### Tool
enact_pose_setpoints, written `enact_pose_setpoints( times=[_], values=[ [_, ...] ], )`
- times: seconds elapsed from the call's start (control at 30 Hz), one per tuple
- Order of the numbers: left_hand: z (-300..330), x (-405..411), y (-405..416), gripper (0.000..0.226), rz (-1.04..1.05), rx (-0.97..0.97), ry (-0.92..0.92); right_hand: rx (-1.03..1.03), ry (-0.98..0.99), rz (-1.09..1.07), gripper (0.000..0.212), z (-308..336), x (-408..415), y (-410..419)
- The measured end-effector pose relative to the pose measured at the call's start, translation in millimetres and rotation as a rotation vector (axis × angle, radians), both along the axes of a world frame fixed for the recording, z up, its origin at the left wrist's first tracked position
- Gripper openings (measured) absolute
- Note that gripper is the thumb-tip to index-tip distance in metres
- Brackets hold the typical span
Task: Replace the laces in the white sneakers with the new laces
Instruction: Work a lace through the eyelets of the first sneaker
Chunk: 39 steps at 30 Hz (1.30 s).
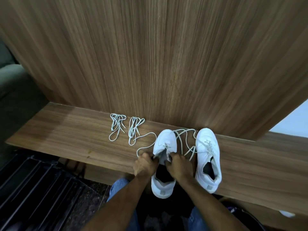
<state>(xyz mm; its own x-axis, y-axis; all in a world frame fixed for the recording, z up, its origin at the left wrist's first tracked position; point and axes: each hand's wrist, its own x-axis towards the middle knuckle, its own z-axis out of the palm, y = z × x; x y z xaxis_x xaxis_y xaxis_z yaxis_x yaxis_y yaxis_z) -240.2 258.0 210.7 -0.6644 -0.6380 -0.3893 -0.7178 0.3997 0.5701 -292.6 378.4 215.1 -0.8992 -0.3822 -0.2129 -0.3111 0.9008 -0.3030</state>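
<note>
Two white shoes sit side by side on a brown wooden surface (66, 139), with their toes pointing at the wooden wall (150, 55) behind it. The left shoe (164, 147) hangs a little over the front edge of the surface. The right shoe (208, 157) lies just beside it, not touching.

Both hands are on the left shoe, near its tongue. The left hand (145, 165) is curled, and its fingers pinch the old lace (180, 139) at the left side of the shoe's opening. The right hand (177, 165) is curled too, and its fingers grip the right side of the opening, where the lace comes out. The old lace is loose. One end loops out to the left across the surface, and the other end lies in crossing lines between the two shoes. The right shoe has its own lace (208, 146) threaded in, with loose ends too.

Two bundles of new laces lie on the surface to the left of the shoes, close to the wall. The left bundle (116, 125) and the right bundle (134, 129) are near each other but apart.

The person's knees in blue jeans (118, 185) show below the arms.
</note>
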Motion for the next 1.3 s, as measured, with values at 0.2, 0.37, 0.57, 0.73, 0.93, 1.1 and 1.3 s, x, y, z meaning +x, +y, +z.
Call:
enact_pose_setpoints(
  times=[0.2, 0.37, 0.57, 0.73, 0.93, 1.1, 1.3],
  values=[
    [-16.8, 0.1, -14.4, 0.020, 0.209, 0.413, 0.181, -0.447, -0.142, -0.409, 0.020, -12.8, -8.1, 16.6],
    [-14.6, -0.3, -17.8, 0.010, 0.294, 0.574, 0.232, -0.582, -0.246, -0.541, 0.033, -25.2, -14.9, 24.4],
    [7.3, -17.0, 7.0, 0.052, -0.372, -0.394, 0.081, -0.566, -0.239, -0.509, 0.028, -25.3, -17.4, 24.5],
    [0.3, -43.8, 15.3, 0.039, -0.756, -0.780, 0.032, -0.503, -0.236, -0.460, 0.030, -20.0, -17.0, 25.3],
    [-1.3, -55.8, 16.0, 0.030, -0.525, -0.677, 0.091, -0.477, -0.238, -0.452, 0.024, -21.3, -18.0, 23.7],
    [0.8, -51.8, -1.9, 0.018, 0.260, 0.045, 0.258, -0.463, -0.211, -0.437, 0.020, -20.6, -15.6, 24.9],
    [-7.1, -51.3, 6.3, 0.030, -0.318, -0.358, 0.345, -0.412, -0.162, -0.394, 0.023, -14.6, -11.8, 23.3]
  ],
)
